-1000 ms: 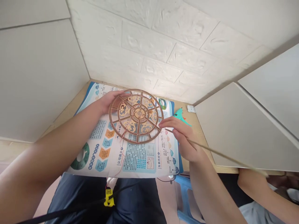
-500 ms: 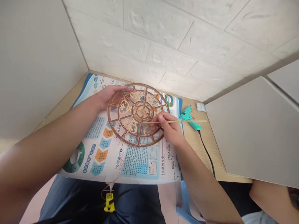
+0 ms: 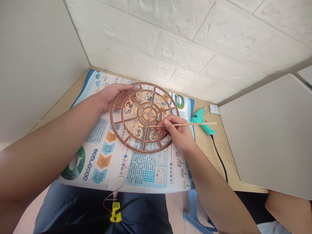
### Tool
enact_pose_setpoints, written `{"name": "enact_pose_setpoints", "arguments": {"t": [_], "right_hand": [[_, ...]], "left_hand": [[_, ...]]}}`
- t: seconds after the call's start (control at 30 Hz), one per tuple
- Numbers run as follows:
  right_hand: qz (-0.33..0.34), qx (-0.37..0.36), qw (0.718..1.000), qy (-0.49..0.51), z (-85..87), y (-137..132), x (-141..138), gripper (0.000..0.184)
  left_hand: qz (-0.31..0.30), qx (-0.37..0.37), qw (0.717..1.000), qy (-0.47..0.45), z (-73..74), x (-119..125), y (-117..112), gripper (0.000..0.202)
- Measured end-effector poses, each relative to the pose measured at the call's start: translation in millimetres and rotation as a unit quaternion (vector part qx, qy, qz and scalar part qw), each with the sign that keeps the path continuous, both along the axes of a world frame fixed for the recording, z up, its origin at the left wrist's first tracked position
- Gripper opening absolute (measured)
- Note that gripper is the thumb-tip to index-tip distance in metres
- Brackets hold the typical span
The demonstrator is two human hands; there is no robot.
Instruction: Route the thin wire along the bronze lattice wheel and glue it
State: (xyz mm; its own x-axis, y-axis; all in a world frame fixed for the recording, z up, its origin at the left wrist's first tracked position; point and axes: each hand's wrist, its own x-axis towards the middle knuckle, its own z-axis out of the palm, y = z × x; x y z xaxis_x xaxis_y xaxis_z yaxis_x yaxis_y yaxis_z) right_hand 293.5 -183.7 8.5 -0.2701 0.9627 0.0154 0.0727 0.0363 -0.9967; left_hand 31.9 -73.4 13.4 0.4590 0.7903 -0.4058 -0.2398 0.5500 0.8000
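A round openwork wheel [image 3: 148,114] of brown laser-cut wood, with spokes and gold scrollwork panels, lies flat on a printed blue-and-white poster [image 3: 143,170]. My left hand [image 3: 112,96] grips its upper left rim, fingers over the edge. My right hand [image 3: 174,130] pinches a thin wooden stick [image 3: 192,123] and rests over the wheel's lower right part. The stick lies nearly level, its tip over the wheel near the hub. Thin red wires [image 3: 125,175] run from the wheel down over the poster.
A teal glue gun [image 3: 201,121] lies on the wooden desk [image 3: 219,152] right of the poster, its black cord [image 3: 219,159] trailing off the front edge. A white brick-textured wall and grey partitions [image 3: 265,130] close off the back and sides. Another person's arm [image 3: 282,208] shows lower right.
The stick has swung from a downward slant to nearly level, its tip now over the wheel. My right hand has moved onto the wheel. The view has shifted, showing the glue gun fully.
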Motion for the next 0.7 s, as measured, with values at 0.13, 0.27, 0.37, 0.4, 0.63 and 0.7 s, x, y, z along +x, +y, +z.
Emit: {"name": "enact_pose_setpoints", "arguments": {"t": [0.13, 0.27, 0.37, 0.4, 0.63, 0.7], "right_hand": [[0.001, 0.005, 1.000, 0.002, -3.3, 0.4, 0.2, 0.034], [0.007, 0.013, 1.000, -0.002, -3.9, -0.9, -0.3, 0.032], [0.006, 0.015, 1.000, -0.021, -3.2, -2.0, -1.1, 0.034], [0.006, 0.015, 1.000, -0.025, -3.0, -2.2, -1.5, 0.034], [0.008, 0.019, 1.000, -0.011, -2.4, -2.1, -4.8, 0.035], [0.011, 0.025, 1.000, -0.016, -2.0, -2.4, -5.7, 0.036]], "left_hand": [[0.030, -0.012, 0.999, 0.013, 2.6, 2.8, -3.5, 0.039], [0.039, -0.019, 0.999, 0.011, 3.0, 4.3, -4.4, 0.033], [0.041, -0.016, 0.999, 0.011, 1.5, 4.1, -3.7, 0.034], [0.042, -0.015, 0.999, 0.011, 0.9, 4.0, -3.5, 0.034], [0.043, -0.014, 0.999, -0.002, -2.8, 3.8, -1.8, 0.033], [0.045, -0.016, 0.999, -0.004, -2.6, 3.9, -1.8, 0.032]]}}
